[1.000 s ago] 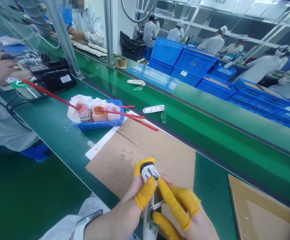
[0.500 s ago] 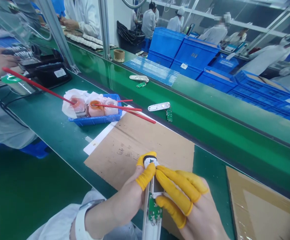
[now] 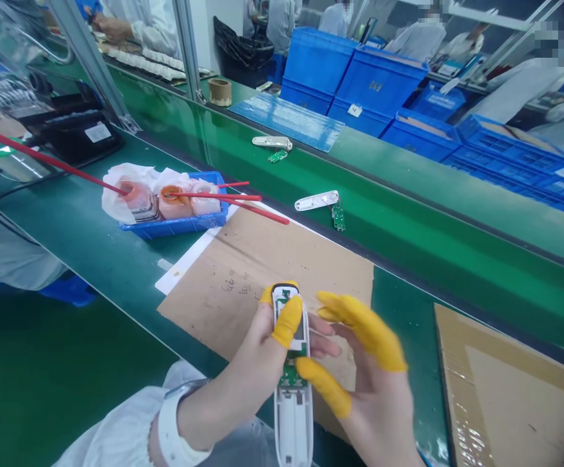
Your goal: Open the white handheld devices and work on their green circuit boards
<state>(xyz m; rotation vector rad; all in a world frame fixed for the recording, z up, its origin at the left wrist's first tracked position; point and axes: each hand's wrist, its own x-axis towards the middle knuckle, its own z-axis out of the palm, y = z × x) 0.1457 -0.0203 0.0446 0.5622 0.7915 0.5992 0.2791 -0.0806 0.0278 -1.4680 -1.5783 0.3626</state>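
On a green assembly bench [image 3: 92, 259], above a cardboard sheet [image 3: 262, 272], a white plastic housing [image 3: 292, 421] sits gripped in the left hand [image 3: 243, 350].
The blue tray [image 3: 175, 227] holds plastic-wrapped jars [image 3: 172, 204] with red sticks [image 3: 223, 196] in them; a careless elbow could tip those. The right hand [image 3: 374, 408] is spread just beside the housing, so a slip could drop it or loosen its exposed green circuit board [image 3: 289, 373].
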